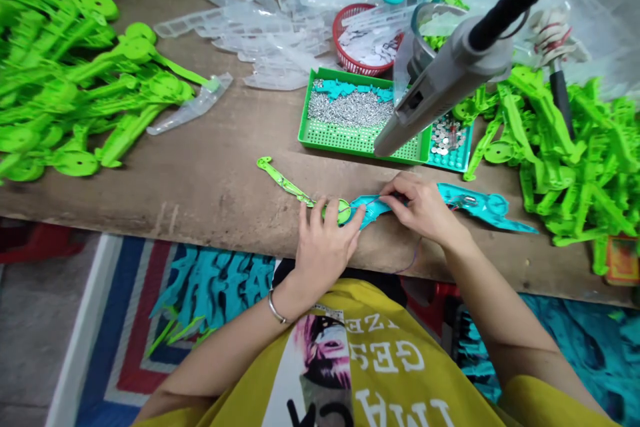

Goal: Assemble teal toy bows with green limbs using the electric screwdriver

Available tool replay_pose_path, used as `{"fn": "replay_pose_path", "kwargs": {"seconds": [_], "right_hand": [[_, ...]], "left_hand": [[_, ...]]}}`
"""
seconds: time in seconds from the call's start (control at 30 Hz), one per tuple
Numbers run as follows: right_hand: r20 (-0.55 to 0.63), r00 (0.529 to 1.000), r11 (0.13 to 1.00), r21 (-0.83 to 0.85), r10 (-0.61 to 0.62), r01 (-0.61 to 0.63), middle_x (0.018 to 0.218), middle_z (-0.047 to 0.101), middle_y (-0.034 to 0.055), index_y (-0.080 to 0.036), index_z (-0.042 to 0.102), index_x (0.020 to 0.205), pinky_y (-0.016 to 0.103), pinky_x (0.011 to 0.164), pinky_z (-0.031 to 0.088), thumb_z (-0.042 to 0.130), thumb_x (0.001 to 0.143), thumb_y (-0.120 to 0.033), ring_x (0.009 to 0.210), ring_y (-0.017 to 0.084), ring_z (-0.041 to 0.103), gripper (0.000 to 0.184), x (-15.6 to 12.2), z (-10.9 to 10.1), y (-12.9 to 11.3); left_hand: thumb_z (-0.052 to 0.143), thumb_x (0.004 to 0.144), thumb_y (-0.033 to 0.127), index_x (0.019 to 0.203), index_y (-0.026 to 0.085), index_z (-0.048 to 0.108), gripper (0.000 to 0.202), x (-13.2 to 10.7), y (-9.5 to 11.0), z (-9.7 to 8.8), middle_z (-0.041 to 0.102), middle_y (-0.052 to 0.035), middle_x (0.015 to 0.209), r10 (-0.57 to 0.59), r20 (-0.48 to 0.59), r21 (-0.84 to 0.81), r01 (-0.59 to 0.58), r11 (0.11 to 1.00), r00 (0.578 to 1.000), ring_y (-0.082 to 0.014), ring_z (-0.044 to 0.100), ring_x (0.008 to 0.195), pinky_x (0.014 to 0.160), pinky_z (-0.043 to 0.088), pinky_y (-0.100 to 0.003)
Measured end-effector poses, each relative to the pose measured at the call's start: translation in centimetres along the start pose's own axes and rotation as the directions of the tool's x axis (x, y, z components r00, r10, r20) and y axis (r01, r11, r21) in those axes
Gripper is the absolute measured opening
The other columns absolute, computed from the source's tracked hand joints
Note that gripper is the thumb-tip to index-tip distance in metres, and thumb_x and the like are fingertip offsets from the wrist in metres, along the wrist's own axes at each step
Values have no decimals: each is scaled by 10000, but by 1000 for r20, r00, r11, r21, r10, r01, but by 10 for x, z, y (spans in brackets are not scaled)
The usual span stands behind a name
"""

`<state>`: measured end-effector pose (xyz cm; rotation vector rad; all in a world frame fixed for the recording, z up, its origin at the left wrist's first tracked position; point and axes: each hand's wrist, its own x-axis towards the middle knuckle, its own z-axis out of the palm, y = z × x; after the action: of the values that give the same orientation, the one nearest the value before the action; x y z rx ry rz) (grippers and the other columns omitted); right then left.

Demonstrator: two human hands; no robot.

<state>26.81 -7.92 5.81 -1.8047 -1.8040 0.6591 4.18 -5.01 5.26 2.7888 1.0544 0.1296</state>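
Note:
A green plastic part (283, 181) lies joined end to end with a teal plastic part (475, 205) near the wooden table's front edge (200, 213). My left hand (324, 241) rests on the joint, its fingers pressing the green disc end. My right hand (424, 208) is closed in a pinch on a thin wire over the teal part. A grey powered screwdriver (440, 90) hangs on a black cable above the parts, touched by neither hand.
A green tray (350, 137) of small metal screws sits behind the parts, with a teal tray (453, 147) of washers beside it. A red basket (357, 37) stands farther back. Piles of green parts (75, 80) fill the left and right sides; clear parts (270, 27) lie at the back.

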Motion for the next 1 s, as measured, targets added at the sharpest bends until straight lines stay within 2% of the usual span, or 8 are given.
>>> {"fn": "replay_pose_path", "kwargs": {"seconds": [0.17,0.47,0.6,0.77,0.83,0.93,1.0], "right_hand": [[-7,999,996,-79,-43,42,855,634,72,-160,638,872,306,713,449,543,936,-155,785,190,595,114,-8,-6,11],[-26,999,979,-201,-40,34,806,627,73,-155,629,831,304,673,419,533,900,-122,727,186,568,122,-14,3,13],[31,999,932,-361,-11,22,783,620,94,-146,653,814,323,665,405,503,908,-121,723,205,555,179,-13,4,7],[162,983,844,-514,-82,155,841,621,118,-160,668,809,358,736,415,497,885,-63,800,240,527,210,-16,-1,-3],[143,982,833,-523,-124,181,847,614,112,-169,684,832,366,761,431,499,875,-47,810,244,518,226,-21,0,-1],[35,979,850,-491,-202,193,879,625,105,-167,715,926,374,816,477,483,891,-46,833,243,538,264,-29,6,7],[-37,971,863,-466,-237,193,909,638,110,-153,718,982,377,835,503,471,903,-50,843,239,559,279,-32,11,12]], "left_hand": [[591,954,313,1417,344,571,464,0,1,-1,554,-168,1348,1,-5,3,-1,1000,1000,-387,506,1297,1108,353,-680],[599,951,298,1396,345,593,447,0,2,0,557,-167,1352,-6,-12,-3,6,1000,1000,-388,513,1294,1108,357,-680],[613,943,292,1407,343,584,468,1,1,-1,560,-168,1351,1,-12,-18,-1,1000,1000,-384,502,1304,1112,347,-685],[627,934,302,1405,342,588,474,1,0,2,565,-174,1339,2,-37,13,-2,1000,999,-381,516,1280,1094,372,-670],[630,934,323,1407,344,585,476,-2,1,1,570,-168,1337,6,-39,9,-5,1000,999,-374,521,1272,1097,373,-655],[601,956,347,1436,317,554,483,-5,-2,-5,585,-153,1324,29,-33,3,-29,1000,999,-351,522,1274,1112,370,-608],[567,979,367,1459,278,524,491,1,-12,-13,607,-141,1291,56,-65,-15,-57,998,996,-318,551,1229,1109,383,-557]]}}
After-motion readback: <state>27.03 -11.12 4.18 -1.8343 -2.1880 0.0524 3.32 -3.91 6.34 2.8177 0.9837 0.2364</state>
